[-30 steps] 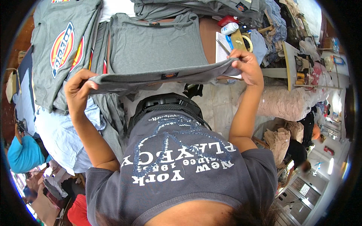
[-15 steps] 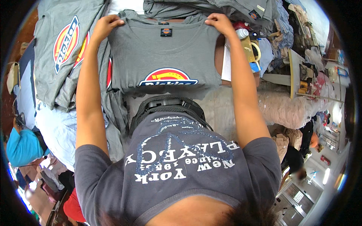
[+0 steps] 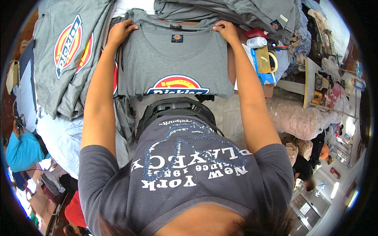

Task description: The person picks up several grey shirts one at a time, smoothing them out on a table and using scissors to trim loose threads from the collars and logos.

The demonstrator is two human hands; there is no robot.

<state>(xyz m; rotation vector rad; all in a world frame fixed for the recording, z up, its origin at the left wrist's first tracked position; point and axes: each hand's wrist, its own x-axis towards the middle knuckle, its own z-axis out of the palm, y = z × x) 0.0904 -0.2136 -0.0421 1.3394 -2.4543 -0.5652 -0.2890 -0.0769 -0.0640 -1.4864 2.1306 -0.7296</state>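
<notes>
A grey T-shirt [image 3: 177, 59] lies spread in front of me, its neckline at the far side. Near its lower edge is a red, yellow and blue printed logo, and a small dark label sits inside the collar. My left hand [image 3: 121, 33] pinches the fabric at the left shoulder. At the right shoulder, the fingers of my right hand [image 3: 226, 31] are closed on the cloth. Both arms reach forward along the sides of the shirt.
More grey shirts with the same logo [image 3: 59, 86] are piled at the left. Folded grey garments [image 3: 236, 10] lie at the far side. A white bottle [image 3: 256, 42] and a tape roll [image 3: 273, 63] sit at the right. A person in a blue top [image 3: 25, 153] is at far left.
My hands have come closer together and slightly toward me. The shirt has shifted a little nearer and to the right, with both shoulders still gripped.
</notes>
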